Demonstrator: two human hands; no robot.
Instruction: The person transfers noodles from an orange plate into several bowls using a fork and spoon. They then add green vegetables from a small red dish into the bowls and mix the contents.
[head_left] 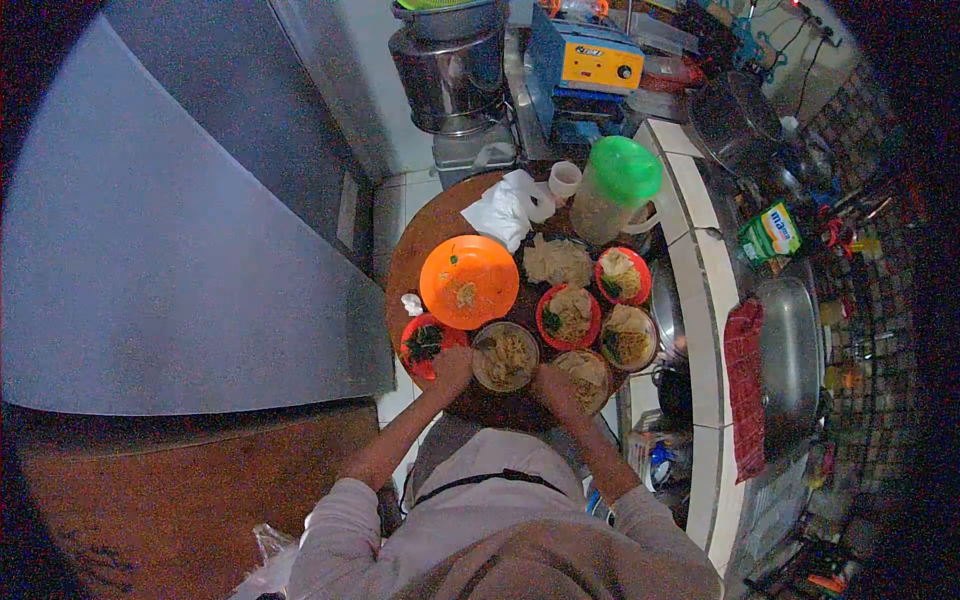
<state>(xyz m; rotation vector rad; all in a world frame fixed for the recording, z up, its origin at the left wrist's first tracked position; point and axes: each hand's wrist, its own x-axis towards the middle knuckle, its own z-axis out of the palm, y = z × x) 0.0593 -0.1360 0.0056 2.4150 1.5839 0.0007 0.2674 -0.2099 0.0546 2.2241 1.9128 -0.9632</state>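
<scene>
A clear bowl of noodles (505, 357) stands at the near edge of the round table. My left hand (456, 368) is closed at its left side, and my right hand (549, 384) at its right side; the fingertips are small and partly hidden. Left of my left hand is a red bowl with dark leafy greens (424, 342). Beside my right hand sits another bowl of food (582, 372). Further right are a red bowl of noodles with greens (569, 314), a similar red bowl (622, 275) and a pale bowl (630, 337).
An orange plate with scraps (480, 270) lies left on the wooden table (420, 225). Behind are a tissue roll (510, 208), a white cup (565, 178), a green-lidded pitcher (625, 175) and a plate of pale food (558, 262). A tiled counter (708, 385) borders the right.
</scene>
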